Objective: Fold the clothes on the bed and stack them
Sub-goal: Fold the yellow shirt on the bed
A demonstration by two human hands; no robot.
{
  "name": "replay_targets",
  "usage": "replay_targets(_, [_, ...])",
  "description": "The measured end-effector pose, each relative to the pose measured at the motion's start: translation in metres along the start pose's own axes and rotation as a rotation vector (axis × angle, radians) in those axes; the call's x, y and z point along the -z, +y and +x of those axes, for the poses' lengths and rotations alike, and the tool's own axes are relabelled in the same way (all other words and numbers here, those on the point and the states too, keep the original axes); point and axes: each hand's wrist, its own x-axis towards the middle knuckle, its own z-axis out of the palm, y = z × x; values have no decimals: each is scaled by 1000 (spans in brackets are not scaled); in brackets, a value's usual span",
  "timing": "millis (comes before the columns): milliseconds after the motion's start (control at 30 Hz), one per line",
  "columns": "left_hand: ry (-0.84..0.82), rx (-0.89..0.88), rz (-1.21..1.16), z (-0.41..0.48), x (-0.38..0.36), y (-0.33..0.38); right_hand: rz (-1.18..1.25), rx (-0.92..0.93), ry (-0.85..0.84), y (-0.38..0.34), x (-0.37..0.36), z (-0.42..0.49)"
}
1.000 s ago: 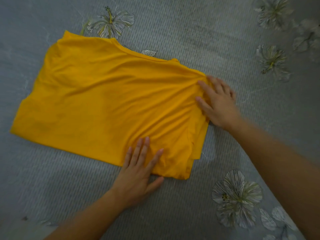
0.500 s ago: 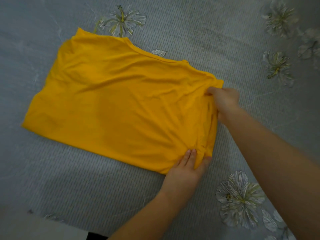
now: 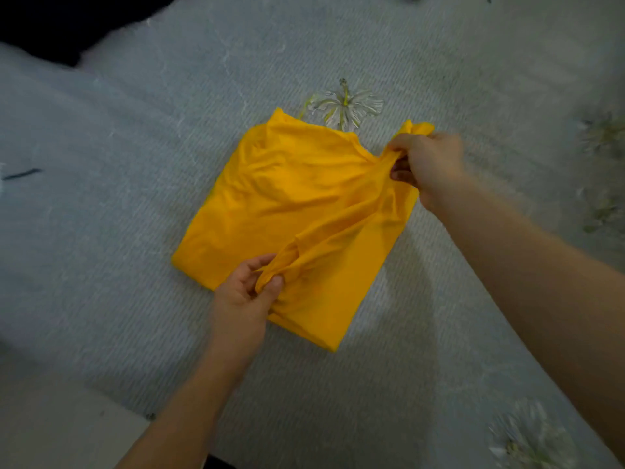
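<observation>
Head view: at the far left a dark cloth (image 3: 50,25) lies at the top corner of the grey ribbed bedspread (image 3: 101,231), with a small dark streak (image 3: 22,174) on the cover below it. The yellow shirt (image 3: 287,204) lies partly folded in the middle of the bed, its right portion lifted off the cover. The left hand (image 3: 243,292) pinches a bunched fold at the shirt's near edge between thumb and curled fingers, hiding the fabric beneath. A printed flower (image 3: 345,106) shows just beyond the shirt's far edge. The right hand (image 3: 429,164) grips the far right corner, fingers curled round it, a tuft poking above the fist. Blurred flower prints (image 3: 531,441) lie further right.
</observation>
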Motion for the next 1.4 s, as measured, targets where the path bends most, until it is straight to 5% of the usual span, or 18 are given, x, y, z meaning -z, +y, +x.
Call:
replay_targets(200, [320,1,-43,40,66,8,24,39,-187,-20,-93,3])
replay_targets(367, [530,90,105,33,87,-11,-440,22,82,41,-73,2])
replay_targets(500, [399,313,117,16,67,-43,-373,-99,279,86,-44,1])
replay_targets(733, [226,382,126,-1,10,-50,-593,-55,50,107,-36,-11])
replay_targets(900, [146,420,-19,-5,40,-44,-811,-150,-164,114,-6,-52])
replay_targets(1100, [-262,668,266,-27,127,-34,-1041,-705,-901,117,19,-109])
replay_targets(1167, [-302,684,519,-25,147,-25,-1068,-579,-962,112,19,-114])
replay_targets(1233, [-179,514,867,-14,155,-18,-1098,-143,-767,109,14,-107])
replay_targets(1333, [70,-110,1084,7,138,-5,-1047,527,-386,106,-6,-88])
replay_targets(1400, [-65,-462,1200,26,113,-2,-1158,702,-388,108,-20,-74])
